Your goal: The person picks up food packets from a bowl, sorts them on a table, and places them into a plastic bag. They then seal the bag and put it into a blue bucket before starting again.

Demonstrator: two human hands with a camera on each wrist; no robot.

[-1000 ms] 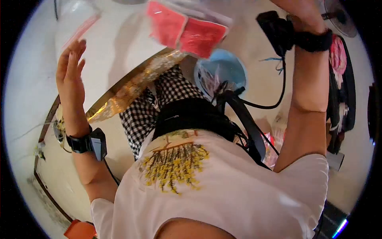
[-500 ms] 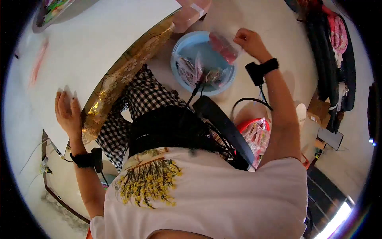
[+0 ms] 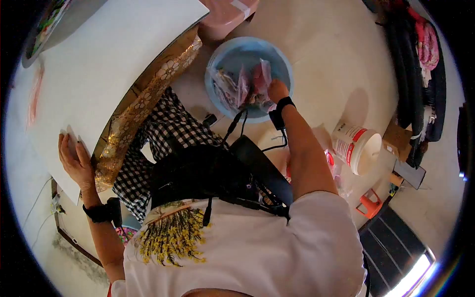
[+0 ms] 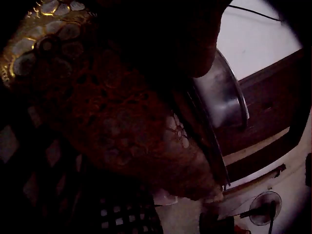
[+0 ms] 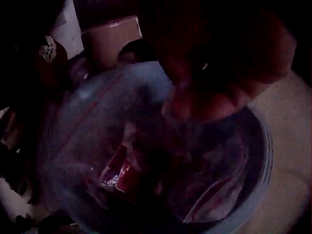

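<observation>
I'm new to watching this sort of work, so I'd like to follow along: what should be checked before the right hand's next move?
1. Right hand over the tub: ok, inside the rim.
2. Its grip on the bag: ok, fingers appear to pinch it.
3. Tub upright: ok.
4. Tub free of other bags: not ok, some lie inside.
5. Bag sealed: cannot tell.
6. Left hand out of the way: ok, on the table.

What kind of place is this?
Possibly a room in someone's home: a white table edged with gold floral cloth, a blue tub and a white bucket suggest it.
</observation>
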